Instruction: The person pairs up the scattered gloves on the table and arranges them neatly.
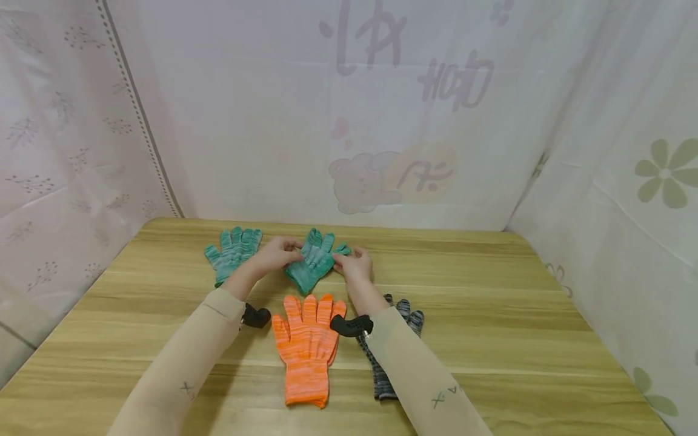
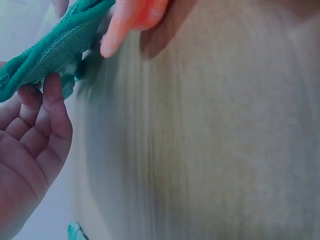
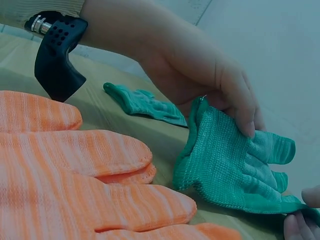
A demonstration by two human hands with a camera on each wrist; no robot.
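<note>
A green knit glove [image 1: 312, 260] is held between both hands near the back of the table, cuff toward the person. My left hand [image 1: 278, 253] pinches its left side; in the left wrist view that hand's curled fingers [image 2: 52, 95] lie under the fabric. On the other side, my right hand [image 1: 355, 264] pinches the glove near its thumb. In the right wrist view the green glove [image 3: 225, 160] is tilted up, its cuff partly open, and only the right hand's fingertips [image 3: 295, 227] show at the edge.
Another green glove [image 1: 231, 254] lies flat at the back left. Closer to the person, an orange glove [image 1: 308, 345] lies between the forearms. A dark grey glove [image 1: 383, 369] is partly covered by the right forearm. Printed curtains [image 1: 262, 121] surround the wooden table [image 1: 491, 339].
</note>
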